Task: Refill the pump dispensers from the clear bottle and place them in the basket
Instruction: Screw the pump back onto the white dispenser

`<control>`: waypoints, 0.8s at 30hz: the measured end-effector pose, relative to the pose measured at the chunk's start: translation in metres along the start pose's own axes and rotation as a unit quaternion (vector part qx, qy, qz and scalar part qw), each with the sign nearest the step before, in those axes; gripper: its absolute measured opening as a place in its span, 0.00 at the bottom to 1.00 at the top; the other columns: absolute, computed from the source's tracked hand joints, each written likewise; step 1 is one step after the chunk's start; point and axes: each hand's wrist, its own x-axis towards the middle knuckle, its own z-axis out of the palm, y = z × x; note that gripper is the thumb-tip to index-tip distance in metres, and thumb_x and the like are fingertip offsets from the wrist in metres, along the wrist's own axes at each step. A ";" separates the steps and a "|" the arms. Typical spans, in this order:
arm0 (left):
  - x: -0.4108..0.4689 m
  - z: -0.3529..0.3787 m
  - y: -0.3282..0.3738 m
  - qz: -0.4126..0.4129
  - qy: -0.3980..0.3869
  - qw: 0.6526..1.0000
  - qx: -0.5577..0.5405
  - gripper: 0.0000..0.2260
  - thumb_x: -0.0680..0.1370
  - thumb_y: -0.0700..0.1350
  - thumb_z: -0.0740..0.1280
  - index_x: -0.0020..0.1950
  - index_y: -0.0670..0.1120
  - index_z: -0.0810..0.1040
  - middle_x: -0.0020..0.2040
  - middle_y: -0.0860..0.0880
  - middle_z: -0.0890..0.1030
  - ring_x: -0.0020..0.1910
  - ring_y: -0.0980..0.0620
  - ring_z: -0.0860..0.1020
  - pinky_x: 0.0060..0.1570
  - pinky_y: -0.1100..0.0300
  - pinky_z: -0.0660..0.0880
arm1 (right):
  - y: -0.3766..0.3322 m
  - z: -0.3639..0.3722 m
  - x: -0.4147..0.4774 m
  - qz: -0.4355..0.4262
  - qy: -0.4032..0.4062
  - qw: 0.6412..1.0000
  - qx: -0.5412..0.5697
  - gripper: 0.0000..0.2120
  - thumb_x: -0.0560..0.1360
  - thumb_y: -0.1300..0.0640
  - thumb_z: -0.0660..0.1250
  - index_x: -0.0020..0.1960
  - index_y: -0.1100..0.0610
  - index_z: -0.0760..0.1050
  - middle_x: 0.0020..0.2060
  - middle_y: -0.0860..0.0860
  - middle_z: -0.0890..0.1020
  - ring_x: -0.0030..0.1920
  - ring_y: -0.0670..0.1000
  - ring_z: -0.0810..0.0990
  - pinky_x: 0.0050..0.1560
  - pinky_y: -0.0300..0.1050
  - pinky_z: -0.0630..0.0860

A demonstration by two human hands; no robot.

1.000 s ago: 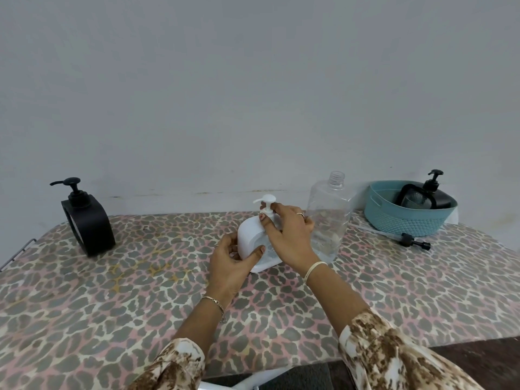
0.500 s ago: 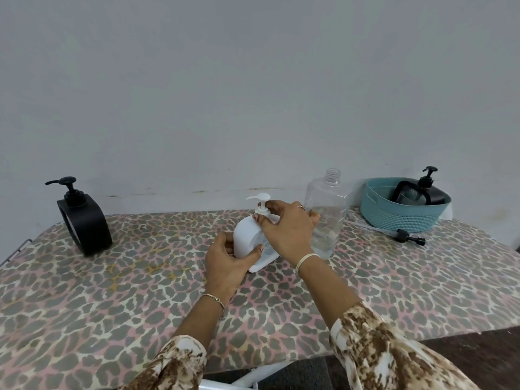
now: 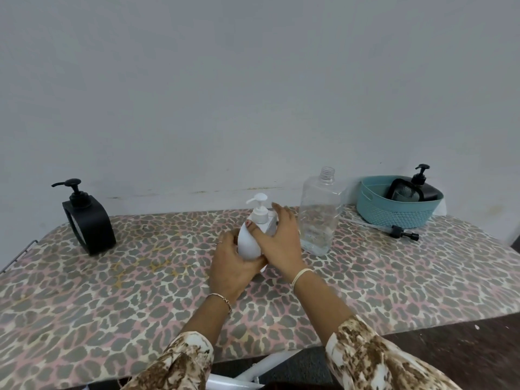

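While the black dispenser [image 3: 88,220] stands on the counter [image 3: 140,277] well left of both grips, the left grip [image 3: 230,266] wraps round the lower body of the white dispenser [image 3: 249,243], which stands upright. The right grip [image 3: 281,240] clasps its shoulder, thumb in front, fingers behind. Just right of that grip stands the clear bottle [image 3: 319,212], uncapped and nearly empty. Farther right lie a loose pump [image 3: 402,233] and the basket [image 3: 394,212], holding a second black dispenser [image 3: 422,190].
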 end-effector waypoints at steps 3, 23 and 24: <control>-0.004 -0.002 0.003 -0.001 -0.019 1.000 0.005 0.27 0.57 0.61 0.72 0.53 0.56 0.72 0.50 0.54 0.79 0.47 0.55 0.79 0.44 0.53 0.80 | -0.001 0.003 -0.009 0.068 -0.024 0.997 0.035 0.42 0.56 0.37 0.76 0.63 0.53 0.66 0.57 0.50 0.75 0.58 0.51 0.76 0.57 0.52 0.76; -0.068 0.024 0.046 0.010 -0.073 0.983 -0.168 0.38 0.56 0.58 0.81 0.62 0.56 0.71 0.49 0.54 0.76 0.40 0.55 0.80 0.40 0.58 0.81 | -0.002 -0.098 -0.036 0.057 -0.041 0.994 -0.081 0.16 0.64 0.55 0.75 0.50 0.57 0.78 0.42 0.52 0.82 0.42 0.51 0.80 0.42 0.47 0.78; -0.071 0.029 0.054 0.019 -0.078 0.982 -0.173 0.39 0.54 0.60 0.80 0.62 0.56 0.71 0.49 0.55 0.76 0.40 0.55 0.79 0.40 0.59 0.81 | -0.003 -0.110 -0.036 0.058 -0.034 0.995 -0.075 0.17 0.63 0.55 0.75 0.50 0.57 0.79 0.42 0.52 0.82 0.43 0.51 0.81 0.43 0.48 0.79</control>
